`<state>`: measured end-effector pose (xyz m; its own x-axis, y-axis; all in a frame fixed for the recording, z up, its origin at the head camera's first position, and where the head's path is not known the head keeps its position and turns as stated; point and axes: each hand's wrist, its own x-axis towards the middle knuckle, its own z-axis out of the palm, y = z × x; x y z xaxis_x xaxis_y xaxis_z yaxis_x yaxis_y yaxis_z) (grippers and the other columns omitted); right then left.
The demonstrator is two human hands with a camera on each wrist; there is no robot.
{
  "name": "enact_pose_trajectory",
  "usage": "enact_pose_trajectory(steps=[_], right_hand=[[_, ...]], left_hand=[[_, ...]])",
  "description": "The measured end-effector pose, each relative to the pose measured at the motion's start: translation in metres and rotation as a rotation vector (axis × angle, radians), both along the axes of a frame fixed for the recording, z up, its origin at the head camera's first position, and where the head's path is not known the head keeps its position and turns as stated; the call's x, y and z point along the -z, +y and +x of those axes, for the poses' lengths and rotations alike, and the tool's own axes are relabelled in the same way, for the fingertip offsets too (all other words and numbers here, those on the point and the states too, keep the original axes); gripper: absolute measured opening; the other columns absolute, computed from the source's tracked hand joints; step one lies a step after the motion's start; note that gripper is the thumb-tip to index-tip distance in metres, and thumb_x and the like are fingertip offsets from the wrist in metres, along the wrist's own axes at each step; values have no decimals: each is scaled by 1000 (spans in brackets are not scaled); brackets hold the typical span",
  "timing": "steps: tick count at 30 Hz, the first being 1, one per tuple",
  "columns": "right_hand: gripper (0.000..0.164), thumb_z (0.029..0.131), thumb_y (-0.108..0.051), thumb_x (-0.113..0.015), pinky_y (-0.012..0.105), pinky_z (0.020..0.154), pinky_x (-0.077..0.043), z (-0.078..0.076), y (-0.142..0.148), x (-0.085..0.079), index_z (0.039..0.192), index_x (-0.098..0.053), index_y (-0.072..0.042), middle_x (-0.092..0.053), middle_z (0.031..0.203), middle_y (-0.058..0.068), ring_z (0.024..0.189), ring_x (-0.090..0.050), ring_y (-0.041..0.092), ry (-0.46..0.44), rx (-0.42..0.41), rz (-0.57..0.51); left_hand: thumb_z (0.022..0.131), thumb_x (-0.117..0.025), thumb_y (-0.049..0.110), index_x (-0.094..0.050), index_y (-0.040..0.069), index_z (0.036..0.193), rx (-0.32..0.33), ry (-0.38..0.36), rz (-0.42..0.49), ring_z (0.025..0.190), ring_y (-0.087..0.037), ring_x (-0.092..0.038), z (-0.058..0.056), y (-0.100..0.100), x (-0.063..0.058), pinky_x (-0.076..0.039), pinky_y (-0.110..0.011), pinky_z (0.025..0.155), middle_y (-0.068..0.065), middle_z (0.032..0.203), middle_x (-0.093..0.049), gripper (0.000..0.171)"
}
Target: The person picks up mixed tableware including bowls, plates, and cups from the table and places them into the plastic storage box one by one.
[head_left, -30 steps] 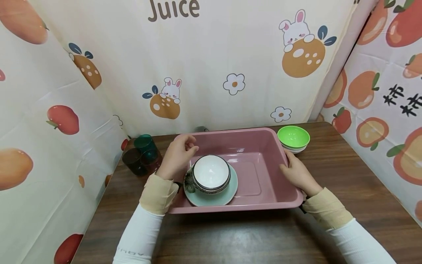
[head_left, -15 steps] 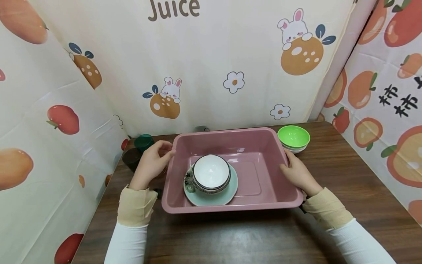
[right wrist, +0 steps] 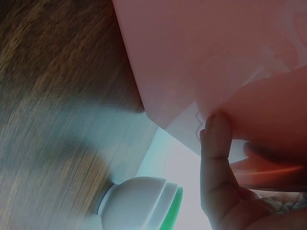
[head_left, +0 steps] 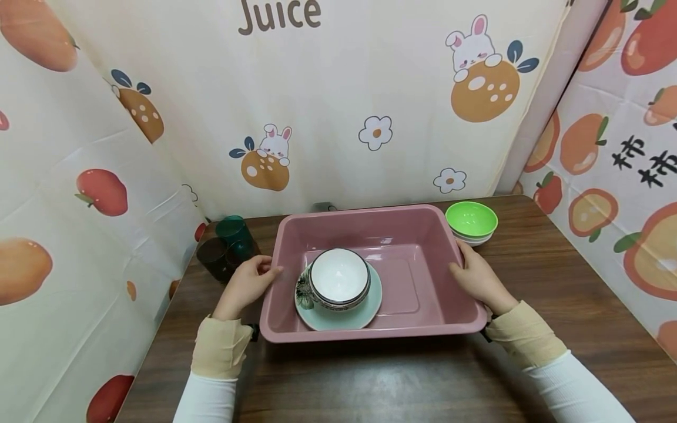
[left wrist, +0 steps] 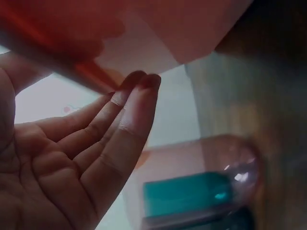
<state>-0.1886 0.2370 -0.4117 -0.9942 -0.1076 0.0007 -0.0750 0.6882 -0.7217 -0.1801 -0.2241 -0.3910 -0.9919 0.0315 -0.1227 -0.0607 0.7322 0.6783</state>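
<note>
A pink rectangular basin [head_left: 399,285] stands on the wooden table. Inside, towards its left side, a stack of white bowls [head_left: 339,275] with dark rims sits on a pale green plate [head_left: 374,302]. My left hand [head_left: 246,286] holds the basin's left rim, thumb over the top; in the left wrist view its fingers [left wrist: 139,108] touch the outer wall below. On the opposite side my right hand [head_left: 480,281] grips the right rim, thumb inside; the right wrist view shows a finger [right wrist: 218,139] against the outside wall.
Left of the basin stand a teal cup [head_left: 233,230] and a dark cup [head_left: 213,257]; the left wrist view also shows a clear pinkish cup [left wrist: 240,165]. A green bowl [head_left: 471,219] tops white ones beside the back right corner. Printed cloth [head_left: 328,164] hangs behind the table.
My left hand has moved from above the basin's inside, left over the rim, then down onto its left edge. The right hand and the basin have stayed in place.
</note>
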Motion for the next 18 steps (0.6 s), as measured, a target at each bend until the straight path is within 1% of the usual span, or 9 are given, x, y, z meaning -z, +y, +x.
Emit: enact_pose_trajectory(steps=[1, 4, 8, 11, 15, 18], right_hand=[[65, 93, -5, -49, 57, 98, -42, 0, 0, 0, 150, -22, 10, -44, 137, 39, 119, -50, 46, 0, -2, 0], [65, 92, -5, -49, 57, 98, -41, 0, 1, 1, 149, -23, 10, -45, 137, 39, 118, -50, 46, 3, 1, 2], [64, 92, -6, -48, 57, 98, -41, -1, 2, 1, 149, -23, 11, -45, 136, 39, 118, -50, 46, 1, 6, 8], [64, 92, -6, -48, 57, 98, -41, -1, 3, 0, 149, -22, 11, -45, 136, 38, 118, -51, 46, -6, 4, 12], [64, 92, -6, -48, 56, 96, -42, -1, 3, 0, 149, -23, 10, -46, 135, 38, 117, -51, 45, -9, 2, 12], [64, 92, -6, -49, 55, 96, -42, -1, 2, 0, 149, -24, 10, -47, 135, 38, 116, -52, 45, -7, -2, 13]], left_hand=[[95, -61, 35, -55, -3, 128, -12, -10, 10, 92, -25, -66, 0, 1, 3, -56, -39, 80, -20, 112, -67, 51], [94, -63, 32, -59, -5, 122, -34, -6, 46, 82, -21, -66, 1, 6, 11, -56, -35, 72, -20, 104, -68, 47], [92, -65, 27, -63, -5, 115, -88, 25, 86, 78, -19, -65, 3, 13, 17, -53, -30, 68, -18, 97, -70, 39], [91, -65, 24, -65, -3, 109, -123, 46, 99, 74, -18, -63, 3, 16, 19, -50, -28, 66, -16, 91, -70, 32], [92, -63, 21, -67, -2, 105, -135, 65, 99, 72, -17, -62, 3, 17, 20, -48, -28, 65, -14, 87, -70, 27], [91, -63, 20, -67, -2, 105, -143, 68, 97, 72, -17, -63, 4, 16, 21, -49, -28, 65, -14, 88, -71, 26]])
